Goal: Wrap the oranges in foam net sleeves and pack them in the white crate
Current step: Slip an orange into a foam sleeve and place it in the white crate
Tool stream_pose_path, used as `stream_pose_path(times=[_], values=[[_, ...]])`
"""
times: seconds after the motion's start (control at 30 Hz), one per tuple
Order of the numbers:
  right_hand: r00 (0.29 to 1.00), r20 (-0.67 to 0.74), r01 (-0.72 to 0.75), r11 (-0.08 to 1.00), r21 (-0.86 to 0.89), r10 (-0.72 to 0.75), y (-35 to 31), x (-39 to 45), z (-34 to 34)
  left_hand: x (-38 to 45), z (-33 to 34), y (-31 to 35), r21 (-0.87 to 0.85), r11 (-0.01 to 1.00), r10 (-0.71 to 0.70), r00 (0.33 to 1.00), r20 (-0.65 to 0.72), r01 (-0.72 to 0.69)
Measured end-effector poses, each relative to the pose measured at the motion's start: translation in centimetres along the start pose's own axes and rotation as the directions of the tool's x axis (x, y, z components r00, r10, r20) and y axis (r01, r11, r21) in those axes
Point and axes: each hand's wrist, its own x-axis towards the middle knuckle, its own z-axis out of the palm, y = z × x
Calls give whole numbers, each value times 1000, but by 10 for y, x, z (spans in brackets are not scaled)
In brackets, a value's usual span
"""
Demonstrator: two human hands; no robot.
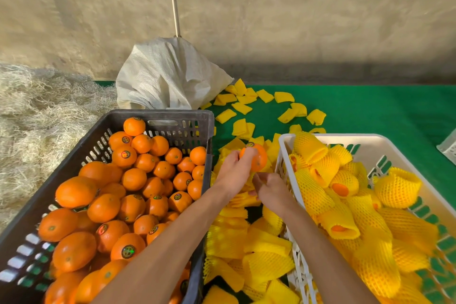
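My left hand [234, 170] grips a bare orange [257, 157] above the pile of yellow foam net sleeves [249, 249] lying between the two crates. Just below it, my right hand [270, 191] reaches down into the pile, its fingers curled on a flat yellow sleeve [243, 198]. The white crate [286, 150] on the right holds several oranges wrapped in yellow sleeves [340, 207]. A dark crate [172, 118] on the left is full of bare oranges [128, 195], many with round stickers.
Loose yellow sleeves [269, 108] are scattered over the green mat [385, 111] behind the crates. A white woven sack [167, 76] stands behind the dark crate, straw [42, 116] lies at the left, and a concrete wall rises behind. Another white crate corner [449, 148] shows at the right edge.
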Motion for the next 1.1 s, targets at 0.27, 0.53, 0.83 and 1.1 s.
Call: stream_pose_path(times=[0.27,0.53,0.83,1.1], values=[[995,-97,49,978,205,-29,-9,-4,-5,7,-6,4,-314,946,-46,993,111,79],[955,-189,176,952,-251,-227,-12,-7,-3,-3,-9,5,-26,995,103,983,150,-100],[988,-118,108,989,100,-96,-7,-15,-13,-12,-28,13,384,853,175,887,427,-353],[972,-149,208,961,182,-182,-17,-20,-20,-15,-25,16,736,338,465,784,410,-586]])
